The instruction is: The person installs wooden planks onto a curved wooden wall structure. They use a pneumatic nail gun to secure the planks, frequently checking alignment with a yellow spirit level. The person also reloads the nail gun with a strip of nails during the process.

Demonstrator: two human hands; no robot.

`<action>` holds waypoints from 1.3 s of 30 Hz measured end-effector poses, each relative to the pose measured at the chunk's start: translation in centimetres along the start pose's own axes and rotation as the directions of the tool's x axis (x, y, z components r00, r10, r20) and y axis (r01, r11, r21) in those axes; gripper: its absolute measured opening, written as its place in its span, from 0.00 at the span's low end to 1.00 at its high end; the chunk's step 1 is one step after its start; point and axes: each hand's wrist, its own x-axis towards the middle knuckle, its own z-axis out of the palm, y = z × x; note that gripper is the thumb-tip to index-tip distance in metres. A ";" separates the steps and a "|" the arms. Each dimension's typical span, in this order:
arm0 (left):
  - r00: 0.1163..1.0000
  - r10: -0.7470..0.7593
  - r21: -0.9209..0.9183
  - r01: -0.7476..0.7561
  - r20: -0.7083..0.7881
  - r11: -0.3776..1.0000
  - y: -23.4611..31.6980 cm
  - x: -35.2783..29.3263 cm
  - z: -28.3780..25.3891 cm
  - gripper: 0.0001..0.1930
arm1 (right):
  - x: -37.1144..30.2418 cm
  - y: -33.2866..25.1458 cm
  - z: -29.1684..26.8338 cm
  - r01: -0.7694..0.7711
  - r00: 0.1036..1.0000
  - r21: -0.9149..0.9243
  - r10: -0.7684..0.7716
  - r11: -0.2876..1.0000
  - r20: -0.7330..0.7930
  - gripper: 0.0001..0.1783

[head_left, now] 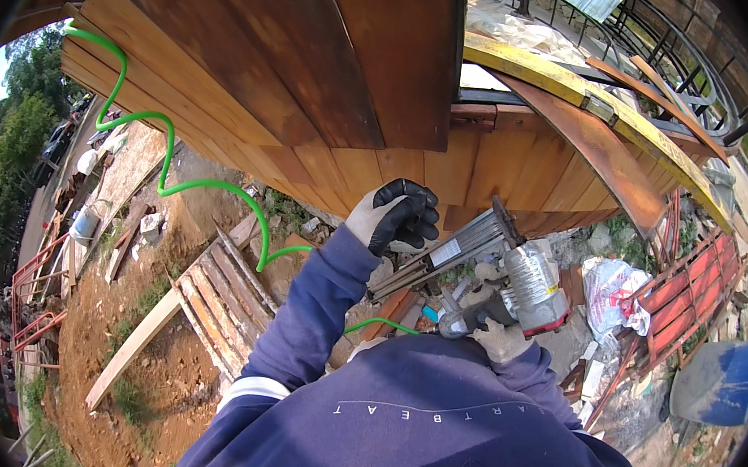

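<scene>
My left hand (401,218), in a pale glove with a dark coated palm, is raised just in front of the wood-plank wall (448,169). Its fingers curl in toward the thumb; whatever may lie between them is too small to make out. In a similar glove, my right hand (502,341) is closed around the grip of a nail gun (533,287). Silver wrapping covers the gun's body, and its long magazine (456,243) points toward the left. A green coiled air hose (207,185) hangs from the upper left; a stretch of it runs close to the gun.
A yellow spirit level (543,72) and loose boards (606,157) rest along the ledge at upper right. Below lie a wooden pallet-like stand (224,296), a white plastic bag (613,297), a red metal frame (693,287) and a blue container (720,382). Rubble covers the uneven ground.
</scene>
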 end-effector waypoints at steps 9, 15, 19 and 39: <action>0.996 0.085 -0.015 -0.085 0.010 0.996 0.3 -1.2 0.0 0.17 | 0.4 -4.2 0.5 -0.151 0.987 0.157 0.141 0.976 0.074 0.20; 0.988 0.136 -0.122 -0.127 0.066 0.984 1.3 -1.6 1.2 0.18 | 0.7 -6.0 1.0 -0.194 0.977 0.129 0.179 0.972 0.118 0.19; 0.987 0.154 -0.075 -0.150 0.047 0.986 1.4 -1.5 1.3 0.16 | 1.1 -7.1 1.5 -0.216 0.969 0.108 0.199 0.970 0.147 0.18; 0.952 0.289 0.134 -0.302 0.103 0.944 5.5 -1.1 4.8 0.09 | 0.9 -10.8 3.2 -0.488 0.866 0.086 0.470 0.869 0.167 0.15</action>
